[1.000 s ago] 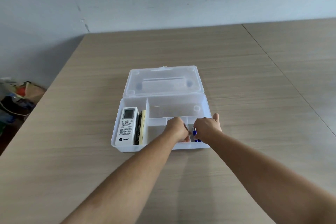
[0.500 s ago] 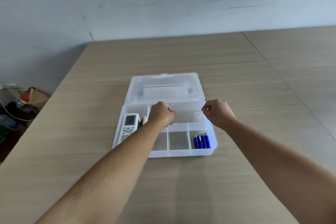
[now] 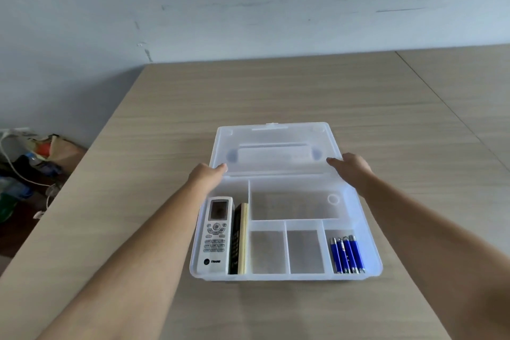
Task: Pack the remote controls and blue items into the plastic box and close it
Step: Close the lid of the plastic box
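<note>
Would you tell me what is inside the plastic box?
White remote and a dark one on edge in the left compartment; blue items front right. Other compartments look empty.

a clear plastic box is seen open on the wooden table, its lid laid back flat. the left hand is placed at the lid's left edge and the right hand at its right edge. a white remote and a dark remote are held in the left compartment; blue items are held in the front right compartment.
</note>
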Demonstrator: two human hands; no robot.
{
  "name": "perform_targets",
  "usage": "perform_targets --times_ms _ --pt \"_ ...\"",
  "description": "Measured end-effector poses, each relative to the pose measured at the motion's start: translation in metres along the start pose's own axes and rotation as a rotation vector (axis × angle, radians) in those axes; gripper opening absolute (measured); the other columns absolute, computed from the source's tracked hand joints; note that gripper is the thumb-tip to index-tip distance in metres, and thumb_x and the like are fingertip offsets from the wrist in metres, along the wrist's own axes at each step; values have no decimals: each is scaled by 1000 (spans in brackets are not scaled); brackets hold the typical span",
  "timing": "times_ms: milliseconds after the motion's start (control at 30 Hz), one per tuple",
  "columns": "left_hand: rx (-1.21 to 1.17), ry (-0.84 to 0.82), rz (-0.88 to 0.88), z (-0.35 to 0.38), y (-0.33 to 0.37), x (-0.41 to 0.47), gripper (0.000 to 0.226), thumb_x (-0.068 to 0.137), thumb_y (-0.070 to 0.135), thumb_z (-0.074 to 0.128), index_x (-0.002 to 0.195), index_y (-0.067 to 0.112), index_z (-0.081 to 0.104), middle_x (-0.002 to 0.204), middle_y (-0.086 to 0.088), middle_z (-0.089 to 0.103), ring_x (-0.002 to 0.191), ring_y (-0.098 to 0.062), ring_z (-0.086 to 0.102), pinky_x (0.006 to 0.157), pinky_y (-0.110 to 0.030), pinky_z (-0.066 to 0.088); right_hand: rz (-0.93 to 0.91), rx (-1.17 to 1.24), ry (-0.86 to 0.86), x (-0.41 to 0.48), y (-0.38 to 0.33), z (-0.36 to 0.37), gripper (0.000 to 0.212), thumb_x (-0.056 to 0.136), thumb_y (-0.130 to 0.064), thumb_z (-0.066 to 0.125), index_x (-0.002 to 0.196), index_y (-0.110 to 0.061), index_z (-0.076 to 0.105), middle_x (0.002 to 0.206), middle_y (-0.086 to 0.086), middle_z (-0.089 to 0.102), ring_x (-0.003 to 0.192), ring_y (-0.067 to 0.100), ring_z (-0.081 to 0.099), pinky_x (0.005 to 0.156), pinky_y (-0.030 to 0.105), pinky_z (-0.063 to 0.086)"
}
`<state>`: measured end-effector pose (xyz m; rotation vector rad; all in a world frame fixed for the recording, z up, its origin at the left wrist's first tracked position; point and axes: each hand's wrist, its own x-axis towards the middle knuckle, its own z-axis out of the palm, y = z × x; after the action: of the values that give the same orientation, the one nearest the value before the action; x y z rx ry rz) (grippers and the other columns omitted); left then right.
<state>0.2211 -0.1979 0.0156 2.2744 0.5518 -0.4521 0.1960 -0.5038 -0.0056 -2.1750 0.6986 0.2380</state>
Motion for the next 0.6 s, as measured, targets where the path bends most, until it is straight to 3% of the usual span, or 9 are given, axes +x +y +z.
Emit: perform_targets --times_ms 100,200,333,433,533,600 --pt "-139 -9 -36 6 -3 18 66 92 46 51 135 -4 47 142 -19 49 125 -34 51 96 -35 39 61 103 10 13 -4 5 29 88 -39 56 97 -13 50 92 9 51 74 25 50 63 28 37" --pt "-306 25 -55 9 5 37 55 92 44 53 120 -3 54 133 -18 57 107 -30 55 85 -32 37 136 301 67 29 -12 6 29 84 -38 61 82 -9 56 79 9 48 64 24 46 60 27 35" --pt "-493 43 -64 3 24 46 67 91 48 54 140 3 43 139 -10 51 125 -30 50 99 -36 40 183 606 136 36 -26 -4 31 82 -32 65 62 -11 54 65 3 53 60 21 48 67 31 41" --pt "-591 75 50 -15 45 43 64 91 53 48 133 4 50 123 -4 56 113 -27 55 97 -32 41 115 761 212 31 -43 -14 25 85 -29 59 65 -14 59 72 5 64 62 19 56 78 35 49" --pt "-716 94 109 -36 60 38 78 76 68 47 125 8 57 129 -12 62 115 -32 60 104 -46 46 79 903 270 20 -57 -26 30 88 -33 52 66 -14 62 67 4 67 67 22 63 86 37 53" --pt "-830 110 137 -51 68 24 68 81 66 46 117 11 62 125 -11 66 110 -30 64 99 -43 50 41 964 289 8 -66 -36 36 89 -36 50 64 -14 63 65 3 70 67 23 65 84 37 54"
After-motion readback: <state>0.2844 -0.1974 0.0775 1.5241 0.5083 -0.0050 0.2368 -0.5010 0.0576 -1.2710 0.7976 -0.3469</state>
